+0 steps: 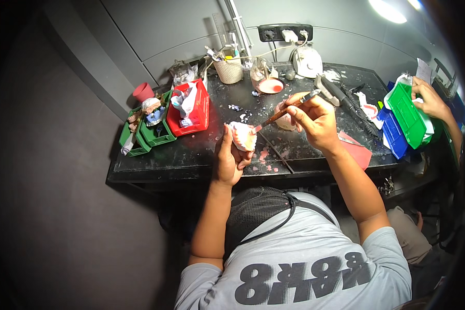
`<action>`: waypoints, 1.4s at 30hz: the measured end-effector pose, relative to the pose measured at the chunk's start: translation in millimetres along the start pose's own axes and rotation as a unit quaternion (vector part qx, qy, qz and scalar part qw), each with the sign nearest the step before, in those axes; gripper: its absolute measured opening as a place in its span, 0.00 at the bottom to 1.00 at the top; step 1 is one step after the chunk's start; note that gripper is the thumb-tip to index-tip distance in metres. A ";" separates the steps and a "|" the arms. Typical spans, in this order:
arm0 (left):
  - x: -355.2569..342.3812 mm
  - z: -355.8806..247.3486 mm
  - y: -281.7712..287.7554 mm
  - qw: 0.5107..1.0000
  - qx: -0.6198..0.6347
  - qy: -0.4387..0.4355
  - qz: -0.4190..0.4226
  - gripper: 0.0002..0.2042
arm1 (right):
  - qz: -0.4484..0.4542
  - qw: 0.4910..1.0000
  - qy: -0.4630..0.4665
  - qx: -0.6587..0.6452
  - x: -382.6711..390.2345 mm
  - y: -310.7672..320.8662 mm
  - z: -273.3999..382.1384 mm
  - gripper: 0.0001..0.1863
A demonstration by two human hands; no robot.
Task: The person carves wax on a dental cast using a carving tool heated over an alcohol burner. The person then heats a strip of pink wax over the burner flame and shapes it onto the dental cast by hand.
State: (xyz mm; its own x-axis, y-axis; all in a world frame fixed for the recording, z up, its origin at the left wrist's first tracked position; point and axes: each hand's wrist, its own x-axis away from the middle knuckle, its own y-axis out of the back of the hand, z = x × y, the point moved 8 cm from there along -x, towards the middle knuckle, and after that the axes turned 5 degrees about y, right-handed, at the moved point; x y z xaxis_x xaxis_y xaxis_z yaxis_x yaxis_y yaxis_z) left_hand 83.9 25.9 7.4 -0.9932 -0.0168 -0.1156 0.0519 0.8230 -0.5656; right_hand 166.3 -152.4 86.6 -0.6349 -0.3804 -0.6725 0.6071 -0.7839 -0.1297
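Note:
My left hand (228, 163) is closed around a dental cast (243, 135), whitish with a pinkish area, held up over the front of the black table. In my right hand (319, 123) is a wax knife (280, 114) with a brown handle, gripped like a pen. Its blade points down to the left, and the tip meets or nearly meets the cast. Behind the fingers of that hand a second pinkish cast (285, 123) sits on the table, partly hidden. Pink wax scraps (264, 155) lie below the knife, next to a thin dark rod (276, 150).
Red bin (203, 111) and green bins (163, 138) stand at the left. A white woven cup (229, 72) and a pink-filled dish (270, 86) are farther back. Pink sheet (357, 155) lies right. Another person's hand (431, 101) touches a green bin (409, 116) beside a blue bin (392, 134).

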 end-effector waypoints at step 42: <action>1.4 0.3 4.7 0.999 -0.045 -0.003 -0.027 0.28 | -0.006 1.000 0.007 0.015 2.0 -3.3 -0.8 0.06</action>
State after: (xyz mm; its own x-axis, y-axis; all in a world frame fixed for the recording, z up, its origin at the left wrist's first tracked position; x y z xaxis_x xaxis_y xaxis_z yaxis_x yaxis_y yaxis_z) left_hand 82.8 29.6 4.3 -0.9936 -0.0651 -0.0918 -0.0111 0.8684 -0.4957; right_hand 163.4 -150.2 85.1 -0.6350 -0.3632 -0.6818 0.5848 -0.8027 -0.1170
